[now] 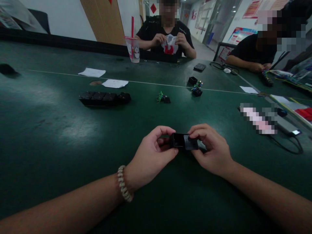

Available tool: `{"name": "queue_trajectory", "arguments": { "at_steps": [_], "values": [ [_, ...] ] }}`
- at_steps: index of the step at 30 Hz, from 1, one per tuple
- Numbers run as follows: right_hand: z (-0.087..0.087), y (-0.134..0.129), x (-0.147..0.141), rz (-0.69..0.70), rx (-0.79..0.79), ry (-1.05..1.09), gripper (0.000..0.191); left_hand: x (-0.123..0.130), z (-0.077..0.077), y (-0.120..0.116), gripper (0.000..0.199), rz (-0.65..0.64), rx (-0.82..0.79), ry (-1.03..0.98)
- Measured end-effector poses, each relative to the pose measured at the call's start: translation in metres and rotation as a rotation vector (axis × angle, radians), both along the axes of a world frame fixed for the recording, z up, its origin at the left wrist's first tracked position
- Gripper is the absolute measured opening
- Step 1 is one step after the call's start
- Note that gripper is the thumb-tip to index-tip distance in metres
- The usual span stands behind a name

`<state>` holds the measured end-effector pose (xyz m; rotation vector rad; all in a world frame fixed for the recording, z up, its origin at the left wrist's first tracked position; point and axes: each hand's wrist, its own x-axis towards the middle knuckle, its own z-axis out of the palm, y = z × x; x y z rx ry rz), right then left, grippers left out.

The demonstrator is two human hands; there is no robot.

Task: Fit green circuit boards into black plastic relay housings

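Observation:
My left hand (pixel 152 154) grips the left end of a small open black box (pixel 178 140) between thumb and fingers. A flat dark square piece (pixel 190 143) lies at the box's right side, pinched by my right hand (pixel 212 148). The two pieces touch or overlap; how they join is too small to tell. Beyond them on the green table (pixel 136 120) lies a small green circuit board (pixel 160 97) with a black part (pixel 166 99) beside it. A row of joined black boxes (pixel 103 98) sits farther left.
Behind are white papers (pixel 92 72), a cup with a red straw (pixel 133 50), and another black box (pixel 192 80) near small electronic parts (pixel 197 89). A cabled device (pixel 284 122) lies right. Two people sit across the table, one holding a white-and-red bag (pixel 170 44).

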<state>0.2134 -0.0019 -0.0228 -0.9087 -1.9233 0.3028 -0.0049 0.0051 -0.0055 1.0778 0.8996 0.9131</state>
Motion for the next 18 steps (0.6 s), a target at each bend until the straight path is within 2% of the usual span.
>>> {"name": "queue_trajectory", "arguments": {
  "at_steps": [5, 8, 11, 18],
  "values": [
    [0.012, -0.002, 0.007, 0.128, -0.017, -0.065, 0.05, 0.0, 0.001, 0.0, 0.038, 0.025, -0.011, -0.019],
    [0.013, 0.001, 0.012, 0.117, 0.026, -0.09, 0.046, 0.0, 0.001, 0.0, 0.04, 0.023, -0.013, -0.01],
    [0.01, 0.003, 0.013, 0.088, 0.053, -0.027, 0.051, -0.001, 0.0, 0.0, 0.04, 0.024, -0.019, 0.001],
    [0.013, -0.002, -0.002, 0.1, 0.124, 0.085, 0.058, 0.0, 0.0, 0.0, 0.042, 0.009, -0.033, -0.022]
  ]
}}
